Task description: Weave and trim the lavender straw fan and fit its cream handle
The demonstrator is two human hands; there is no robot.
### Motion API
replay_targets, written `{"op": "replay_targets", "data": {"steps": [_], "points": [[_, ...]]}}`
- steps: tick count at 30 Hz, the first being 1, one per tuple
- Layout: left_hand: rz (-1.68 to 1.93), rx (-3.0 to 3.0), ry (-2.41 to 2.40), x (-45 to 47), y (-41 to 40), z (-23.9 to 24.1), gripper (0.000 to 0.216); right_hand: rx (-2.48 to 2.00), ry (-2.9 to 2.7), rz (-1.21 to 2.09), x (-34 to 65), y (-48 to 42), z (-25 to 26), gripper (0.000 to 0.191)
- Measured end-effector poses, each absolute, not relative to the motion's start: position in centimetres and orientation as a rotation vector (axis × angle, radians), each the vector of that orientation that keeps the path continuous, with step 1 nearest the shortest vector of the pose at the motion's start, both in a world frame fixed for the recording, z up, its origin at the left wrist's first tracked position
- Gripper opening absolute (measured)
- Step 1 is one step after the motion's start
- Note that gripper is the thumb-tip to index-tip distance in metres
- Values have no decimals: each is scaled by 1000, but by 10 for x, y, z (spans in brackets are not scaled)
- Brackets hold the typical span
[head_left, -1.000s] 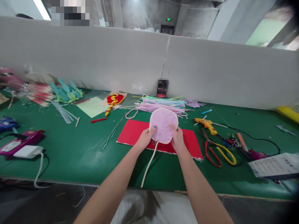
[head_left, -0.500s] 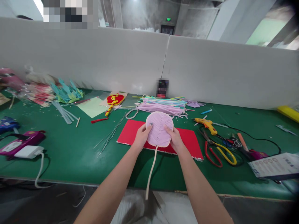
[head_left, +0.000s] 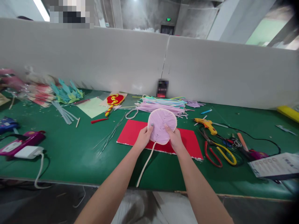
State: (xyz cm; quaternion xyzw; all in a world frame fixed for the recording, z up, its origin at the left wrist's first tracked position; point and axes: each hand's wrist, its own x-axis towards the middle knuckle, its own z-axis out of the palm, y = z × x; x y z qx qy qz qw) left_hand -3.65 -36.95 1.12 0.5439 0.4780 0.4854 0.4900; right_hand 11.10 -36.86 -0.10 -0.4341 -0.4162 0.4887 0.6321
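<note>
Between my two hands is a round lilac fan-shaped piece (head_left: pixel 162 124) made of fuzzy pipe cleaners laid in slanting rows, with a cream rim. My left hand (head_left: pixel 145 135) grips its left edge, thumb on the front face. On the opposite edge my right hand (head_left: pixel 175 137) holds it the same way; the fingers behind are hidden. A long cream pipe-cleaner tail (head_left: pixel 146 165) hangs from the bottom of the piece toward the table's front edge. Below the piece lies a red board (head_left: pixel 130 133) with a ragged white front edge.
Lilac and green pipe cleaners (head_left: pixel 161 107) are heaped behind the board. To the right lie a yellow glue gun (head_left: pixel 206 124), pliers (head_left: pixel 219 152) and a blue pen (head_left: pixel 206 111). A red-and-yellow fan-shaped piece (head_left: pixel 115 100), thin wires (head_left: pixel 109 137) and a purple power strip (head_left: pixel 22 143) are leftward.
Both hands have turned and shifted the lilac piece slightly right and away from me. Its cream tail has swung to the left.
</note>
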Motion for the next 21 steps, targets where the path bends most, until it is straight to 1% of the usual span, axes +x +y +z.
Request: {"op": "replay_targets", "data": {"steps": [5,9,12,16,19,21], "points": [[1231,1381,1272,-37,-369,9,43,-1065,-1050,1028,113,-374,7,33],[1268,1393,1320,-36,-370,8,42,-1083,-1094,1014,113,-376,11,31],[1297,1362,1313,-38,-368,6,42,-1071,-1120,1067,110,-377,9,30],[1323,1296,1252,-41,-364,3,45,-1040,-1165,1217,105,-377,4,24],[1280,1301,1167,-40,-362,3,46,-1016,-1106,1237,105,-376,2,27],[1215,1333,1100,-37,-363,6,43,-1008,-1025,1201,108,-373,2,28]]}}
